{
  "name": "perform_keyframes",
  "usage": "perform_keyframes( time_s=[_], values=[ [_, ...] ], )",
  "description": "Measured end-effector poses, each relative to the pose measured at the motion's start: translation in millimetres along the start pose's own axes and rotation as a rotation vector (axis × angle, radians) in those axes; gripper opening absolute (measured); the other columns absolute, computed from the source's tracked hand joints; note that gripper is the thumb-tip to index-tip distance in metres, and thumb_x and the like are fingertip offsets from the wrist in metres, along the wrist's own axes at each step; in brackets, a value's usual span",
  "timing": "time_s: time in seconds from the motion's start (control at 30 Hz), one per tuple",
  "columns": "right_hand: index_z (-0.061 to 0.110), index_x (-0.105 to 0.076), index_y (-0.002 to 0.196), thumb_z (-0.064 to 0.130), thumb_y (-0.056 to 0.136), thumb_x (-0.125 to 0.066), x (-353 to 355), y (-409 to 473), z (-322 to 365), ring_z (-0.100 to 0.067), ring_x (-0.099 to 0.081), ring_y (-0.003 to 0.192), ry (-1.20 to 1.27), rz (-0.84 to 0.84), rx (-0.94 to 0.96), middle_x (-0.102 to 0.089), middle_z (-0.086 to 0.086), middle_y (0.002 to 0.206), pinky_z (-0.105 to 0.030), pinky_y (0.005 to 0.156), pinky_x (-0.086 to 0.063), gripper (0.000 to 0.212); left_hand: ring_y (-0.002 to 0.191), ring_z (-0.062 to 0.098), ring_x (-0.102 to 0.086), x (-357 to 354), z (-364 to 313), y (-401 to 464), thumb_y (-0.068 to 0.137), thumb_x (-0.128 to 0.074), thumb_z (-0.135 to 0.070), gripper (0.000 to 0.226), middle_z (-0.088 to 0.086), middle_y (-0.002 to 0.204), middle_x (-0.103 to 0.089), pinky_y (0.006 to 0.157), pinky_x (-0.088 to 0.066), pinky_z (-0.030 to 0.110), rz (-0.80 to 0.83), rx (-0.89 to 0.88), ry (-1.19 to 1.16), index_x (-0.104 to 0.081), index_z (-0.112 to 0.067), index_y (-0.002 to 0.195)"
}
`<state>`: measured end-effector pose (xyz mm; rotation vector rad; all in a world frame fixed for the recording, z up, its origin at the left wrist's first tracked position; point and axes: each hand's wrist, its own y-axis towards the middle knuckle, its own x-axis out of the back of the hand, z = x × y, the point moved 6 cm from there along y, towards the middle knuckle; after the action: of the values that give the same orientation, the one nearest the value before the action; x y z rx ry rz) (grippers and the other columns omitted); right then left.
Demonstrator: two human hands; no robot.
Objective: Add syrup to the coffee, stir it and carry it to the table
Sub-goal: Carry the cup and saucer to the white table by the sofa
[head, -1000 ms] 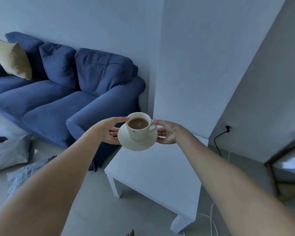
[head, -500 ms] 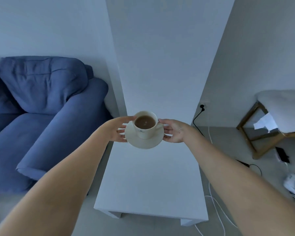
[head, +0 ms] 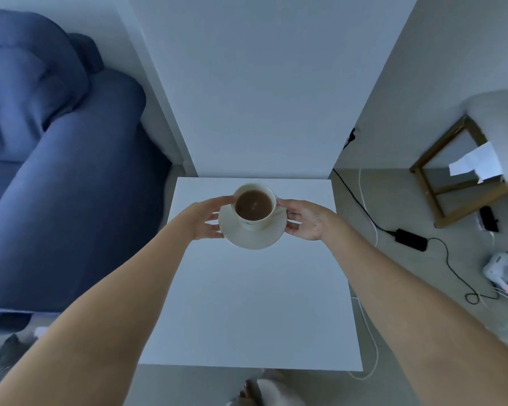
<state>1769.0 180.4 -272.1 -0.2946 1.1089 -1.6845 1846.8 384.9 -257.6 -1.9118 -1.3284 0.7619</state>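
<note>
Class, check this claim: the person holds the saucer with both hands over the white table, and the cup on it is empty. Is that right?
Not quite. The head view shows the cup filled with brown coffee, not empty. The rest holds: the left hand and right hand grip the saucer from either side over the white table.

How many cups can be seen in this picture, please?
1. The cup, holding coffee, stands on the saucer, held above the white table by the left hand and right hand.

between our hands sits brown coffee (head: 253, 205) in a cream cup (head: 257, 221), cream saucer (head: 254, 238), over a plain white table (head: 247, 303); blue sofa (head: 59, 183) left.
</note>
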Motion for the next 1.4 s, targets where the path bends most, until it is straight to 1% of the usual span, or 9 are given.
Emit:
perform_keyframes(
  time_s=[0.1,0.23,0.43,0.6,0.77,1.0,1.2,1.33,1.4],
  values=[
    [0.011,-0.061,0.102,0.014,0.084,-0.07,12.4,34.3,-8.2,-0.016,-0.059,0.091,0.034,-0.011,-0.019,-0.063,-0.004,0.094,-0.03,0.098,-0.048,0.02,0.108,0.034,-0.062,1.6,10.8,36.5,0.072,-0.083,-0.025,0.054,0.01,0.116,-0.059,0.091,-0.053,0.051,-0.003,0.024,-0.013,-0.06,-0.014,0.12],
    [0.011,-0.061,0.097,0.013,0.085,-0.068,24.8,79.9,-26.0,-0.016,-0.06,0.084,0.046,-0.034,-0.052,-0.063,-0.004,0.093,-0.026,0.086,-0.049,0.014,0.108,0.031,-0.06,7.3,34.6,84.0,0.071,-0.083,-0.022,0.056,0.01,0.118,-0.059,0.094,-0.051,0.052,-0.012,0.089,-0.025,-0.059,-0.014,0.122],
    [0.011,-0.06,0.108,0.011,0.084,-0.069,38.4,127.3,-55.5,-0.016,-0.061,0.09,0.074,-0.058,-0.097,-0.065,-0.003,0.096,-0.028,0.098,-0.047,0.026,0.1,0.025,-0.062,17.5,65.9,136.0,0.074,-0.08,-0.023,0.044,0.008,0.113,-0.059,0.094,-0.052,0.05,-0.017,0.141,-0.016,-0.06,-0.014,0.112],
    [0.011,-0.064,0.087,0.009,0.086,-0.066,40.7,145.3,-68.8,-0.016,-0.061,0.087,0.047,-0.053,-0.1,-0.065,-0.005,0.091,-0.032,0.103,-0.045,0.003,0.103,0.025,-0.063,25.5,76.5,158.9,0.07,-0.083,-0.025,0.044,0.007,0.113,-0.061,0.092,-0.053,0.049,-0.015,0.168,0.017,-0.063,-0.016,0.108],
    [0.009,-0.063,0.084,0.007,0.087,-0.064,39.2,150.1,-73.7,-0.016,-0.061,0.082,0.04,-0.073,-0.089,-0.064,-0.006,0.087,-0.032,0.097,-0.049,0.004,0.108,0.026,-0.061,31.1,81.9,171.1,0.067,-0.085,-0.024,0.059,0.008,0.115,-0.062,0.092,-0.053,0.05,-0.024,0.17,0.027,-0.061,-0.014,0.119],
    [0.007,-0.062,0.084,0.004,0.089,-0.062,37.2,151.0,-74.3,-0.016,-0.062,0.08,0.043,-0.094,-0.07,-0.064,-0.007,0.085,-0.031,0.091,-0.048,0.005,0.107,0.025,-0.062,32.1,86.9,180.7,0.062,-0.087,-0.024,0.06,0.007,0.113,-0.064,0.091,-0.054,0.049,-0.029,0.174,0.041,-0.062,-0.014,0.116],
    [0.006,-0.063,0.085,0.003,0.089,-0.061,37.4,151.7,-78.5,-0.015,-0.062,0.078,-0.013,-0.105,-0.063,-0.065,-0.008,0.084,-0.026,0.078,-0.053,0.005,0.106,0.024,-0.064,31.8,92.9,185.7,0.063,-0.086,-0.023,0.061,0.008,0.113,-0.065,0.084,-0.058,0.046,-0.03,0.172,0.055,-0.063,-0.012,0.119],
    [0.005,-0.063,0.087,0.005,0.089,-0.061,38.5,151.6,-78.8,-0.016,-0.063,0.08,-0.076,-0.111,-0.038,-0.066,-0.009,0.088,-0.032,0.097,-0.049,0.003,0.109,0.023,-0.063,32.9,94.4,187.7,0.061,-0.086,-0.026,0.059,0.008,0.118,-0.065,0.091,-0.055,0.047,-0.027,0.159,0.082,-0.064,-0.014,0.115],
    [0.001,-0.064,0.099,0.011,0.089,-0.063,40.7,151.3,-80.3,-0.019,-0.065,0.091,-0.142,-0.135,-0.021,-0.068,-0.013,0.102,-0.033,0.103,-0.045,0.014,0.111,0.023,-0.061,31.5,94.2,185.1,0.062,-0.085,-0.032,0.062,0.007,0.12,-0.064,0.094,-0.052,0.047,-0.02,0.149,0.146,-0.062,-0.014,0.117]
  ],
)
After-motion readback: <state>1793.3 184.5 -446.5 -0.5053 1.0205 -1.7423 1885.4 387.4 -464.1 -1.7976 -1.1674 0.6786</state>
